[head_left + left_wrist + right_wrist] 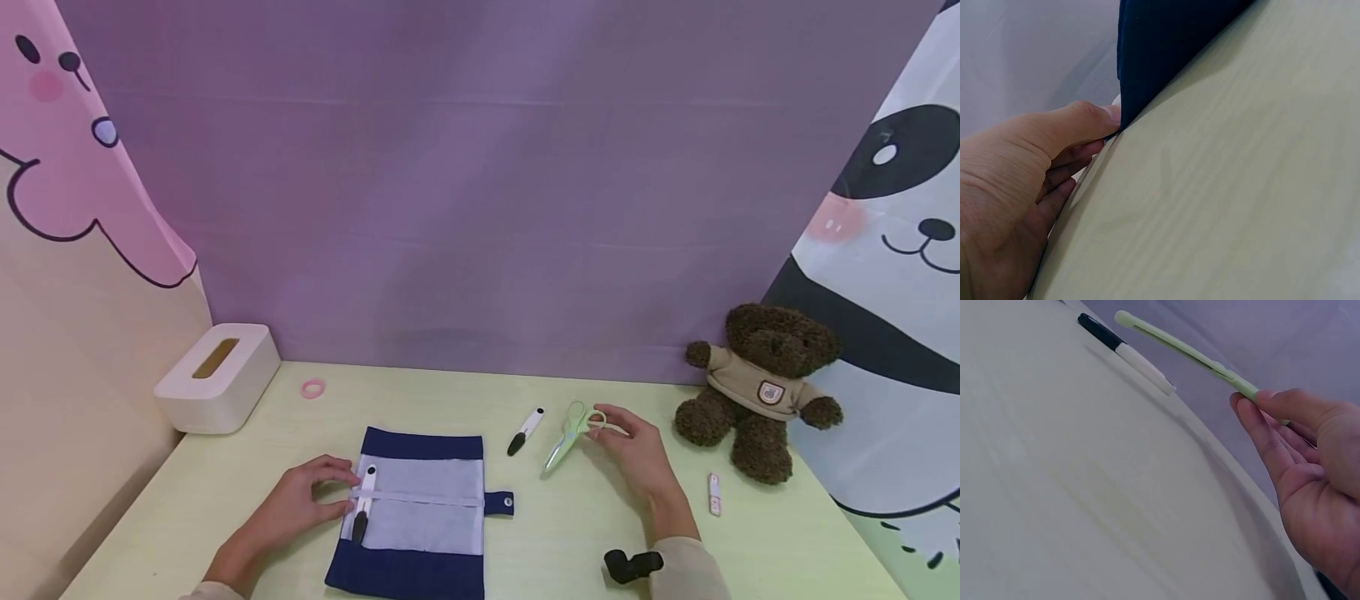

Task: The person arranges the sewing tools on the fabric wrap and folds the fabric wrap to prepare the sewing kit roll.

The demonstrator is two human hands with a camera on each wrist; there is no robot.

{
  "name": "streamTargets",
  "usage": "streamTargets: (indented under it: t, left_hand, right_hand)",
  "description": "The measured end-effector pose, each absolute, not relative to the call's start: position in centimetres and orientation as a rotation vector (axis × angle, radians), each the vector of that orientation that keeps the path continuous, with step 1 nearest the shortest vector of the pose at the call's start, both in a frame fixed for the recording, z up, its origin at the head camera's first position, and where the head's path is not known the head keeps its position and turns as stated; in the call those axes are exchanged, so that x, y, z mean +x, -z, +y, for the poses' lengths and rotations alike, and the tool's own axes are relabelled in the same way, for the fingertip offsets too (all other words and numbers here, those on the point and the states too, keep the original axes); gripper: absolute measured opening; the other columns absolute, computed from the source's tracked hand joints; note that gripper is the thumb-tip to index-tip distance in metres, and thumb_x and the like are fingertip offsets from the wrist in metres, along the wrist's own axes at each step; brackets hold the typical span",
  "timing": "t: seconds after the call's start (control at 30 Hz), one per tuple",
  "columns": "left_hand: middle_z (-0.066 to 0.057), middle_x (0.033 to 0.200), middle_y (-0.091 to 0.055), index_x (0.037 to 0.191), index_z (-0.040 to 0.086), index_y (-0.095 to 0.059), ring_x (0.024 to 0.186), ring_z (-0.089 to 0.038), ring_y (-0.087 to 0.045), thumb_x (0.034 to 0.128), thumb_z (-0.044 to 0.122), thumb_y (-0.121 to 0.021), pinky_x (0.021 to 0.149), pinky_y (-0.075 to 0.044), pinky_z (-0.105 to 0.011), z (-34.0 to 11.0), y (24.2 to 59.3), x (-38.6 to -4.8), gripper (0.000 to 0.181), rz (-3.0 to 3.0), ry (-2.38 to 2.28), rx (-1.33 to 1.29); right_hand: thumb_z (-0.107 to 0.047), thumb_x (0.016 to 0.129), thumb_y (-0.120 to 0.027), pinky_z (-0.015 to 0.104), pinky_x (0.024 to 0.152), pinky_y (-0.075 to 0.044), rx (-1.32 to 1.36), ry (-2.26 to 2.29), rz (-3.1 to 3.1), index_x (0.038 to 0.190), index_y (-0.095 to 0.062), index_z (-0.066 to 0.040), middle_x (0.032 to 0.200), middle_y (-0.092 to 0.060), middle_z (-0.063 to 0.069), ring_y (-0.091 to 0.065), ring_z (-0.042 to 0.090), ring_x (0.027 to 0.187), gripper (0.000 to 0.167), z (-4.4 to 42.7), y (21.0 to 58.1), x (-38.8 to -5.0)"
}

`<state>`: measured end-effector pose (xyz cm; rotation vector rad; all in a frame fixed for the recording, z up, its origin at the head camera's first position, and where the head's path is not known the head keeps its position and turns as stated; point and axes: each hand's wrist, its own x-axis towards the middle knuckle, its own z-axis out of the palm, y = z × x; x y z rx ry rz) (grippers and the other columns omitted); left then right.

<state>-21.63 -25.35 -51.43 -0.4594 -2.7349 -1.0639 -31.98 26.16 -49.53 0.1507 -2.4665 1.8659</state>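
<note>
A fabric pouch (408,575), navy at both ends with a pale lining, lies unfolded on the table. A slim white tool with a black end (362,525) sits under its pale strap. My left hand (296,504) rests at the pouch's left edge, thumb and fingers spaced apart; in the left wrist view the thumb touches the navy fabric (1154,56). Held by a handle loop in my right hand (633,446) are light green scissors (572,431); the right wrist view shows them edge-on, raised off the table. A second black-and-white tool (527,431) lies left of them.
A white tissue box (217,375) and a pink ring (312,388) are at the back left. At the right sit a brown teddy bear (768,392) and a small pink-and-white item (714,494). A purple curtain (480,208) hangs behind the table.
</note>
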Motion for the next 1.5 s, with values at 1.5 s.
streamTargets:
  t: [1.5]
  left_hand:
    - [0.002, 0.121, -0.073, 0.103, 0.028, -0.078, 0.115, -0.022, -0.067, 0.081, 0.025, -0.088, 0.103, -0.054, -0.038, -25.4, 51.5, -21.8, 0.024, -2.743, 1.08, -0.457]
  right_hand:
    - [0.0, 0.095, -0.07, 0.024, 0.095, -0.059, 0.533, -2.112, -2.403, 0.145, -0.057, -0.005, 0.134, -0.065, 0.022, -0.068, 0.025, 0.118, 0.052, 11.5, 46.2, -33.4]
